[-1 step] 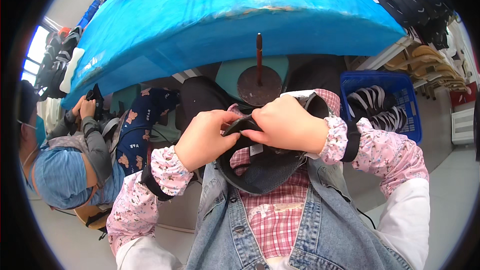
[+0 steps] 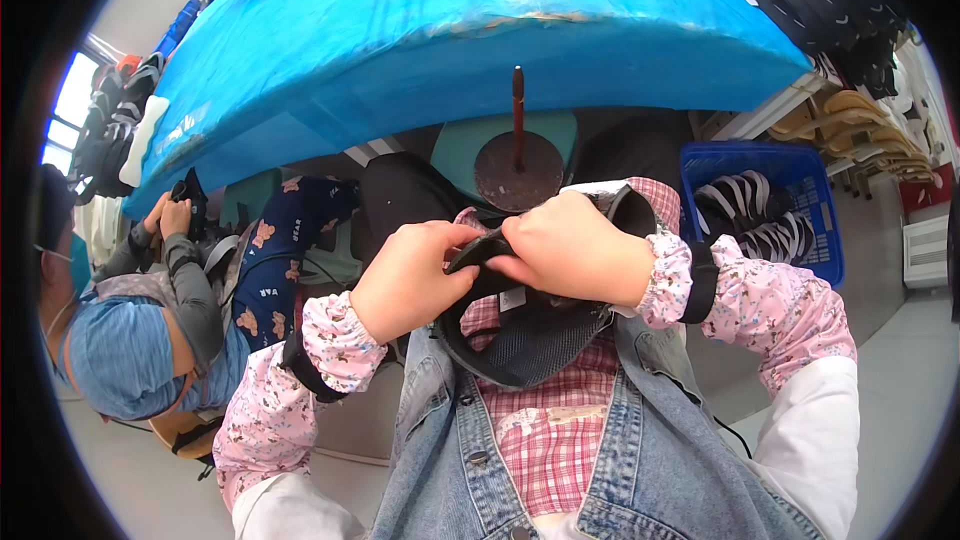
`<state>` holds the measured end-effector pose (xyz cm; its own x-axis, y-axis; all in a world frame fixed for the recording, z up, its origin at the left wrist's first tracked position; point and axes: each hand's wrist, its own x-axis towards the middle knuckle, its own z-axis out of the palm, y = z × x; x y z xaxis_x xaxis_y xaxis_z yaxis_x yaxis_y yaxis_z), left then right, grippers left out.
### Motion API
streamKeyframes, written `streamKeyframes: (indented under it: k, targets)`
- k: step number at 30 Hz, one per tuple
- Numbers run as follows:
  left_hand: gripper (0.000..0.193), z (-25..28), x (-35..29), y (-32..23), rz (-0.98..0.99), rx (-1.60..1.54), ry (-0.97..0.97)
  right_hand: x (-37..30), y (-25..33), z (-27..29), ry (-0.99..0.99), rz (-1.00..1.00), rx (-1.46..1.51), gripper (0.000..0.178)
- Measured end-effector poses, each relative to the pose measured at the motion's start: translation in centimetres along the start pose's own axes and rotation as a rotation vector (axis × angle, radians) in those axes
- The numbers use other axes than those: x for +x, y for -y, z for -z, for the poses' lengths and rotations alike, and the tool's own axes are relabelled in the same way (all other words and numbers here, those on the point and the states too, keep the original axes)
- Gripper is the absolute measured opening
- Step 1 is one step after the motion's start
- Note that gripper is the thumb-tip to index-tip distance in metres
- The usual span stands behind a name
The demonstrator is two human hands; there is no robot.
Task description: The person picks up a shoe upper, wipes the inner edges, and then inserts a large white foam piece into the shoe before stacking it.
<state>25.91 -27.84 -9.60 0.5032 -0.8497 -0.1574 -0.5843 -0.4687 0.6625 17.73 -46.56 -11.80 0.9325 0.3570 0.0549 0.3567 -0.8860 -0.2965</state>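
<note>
A black shoe upper with a mesh lining hangs open in front of my chest, a small white label showing inside it. My left hand pinches its edge on the left, thumb and fingers pressed together. Close beside it, my right hand is closed on the same edge, its thumb pointing left toward the other thumb. The fingertips of both hands are partly hidden by the black material. Just beyond my hands a dark pointed rod stands upright on a round brown base.
A table under a blue cover spans the far side. At right a blue plastic basket holds several black-and-white shoe parts. Black uppers are piled at the far right. A co-worker in a blue head covering sits close at left, holding a black piece.
</note>
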Motion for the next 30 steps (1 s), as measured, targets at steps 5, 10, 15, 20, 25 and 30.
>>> streamKeyframes:
  k: [5,10,15,20,25,30]
  targets:
    - [0.031,-0.8,0.5,0.7,-0.072,0.03,0.017,-0.2,-0.4,-2.0,-0.072,0.274,0.012,0.013]
    - [0.042,-1.7,0.7,0.8,-0.032,-0.146,0.019,-1.1,0.2,-1.6,-0.054,0.363,0.0,0.011]
    - [0.039,-1.6,0.7,-0.2,-0.044,-0.08,0.09,-1.5,0.5,-1.3,-0.093,0.438,0.001,0.008]
    - [0.028,-0.8,0.9,1.0,-0.084,-0.063,0.106,-1.5,-0.6,-1.1,-0.291,0.324,0.019,0.023]
    - [0.029,-0.4,0.8,1.4,-0.028,-0.064,0.158,-1.3,-0.7,-0.3,-0.277,0.205,-0.075,0.028]
    - [0.028,-0.3,0.6,1.6,-0.03,-0.103,0.165,-1.2,-1.0,-0.4,-0.242,0.192,-0.08,0.03]
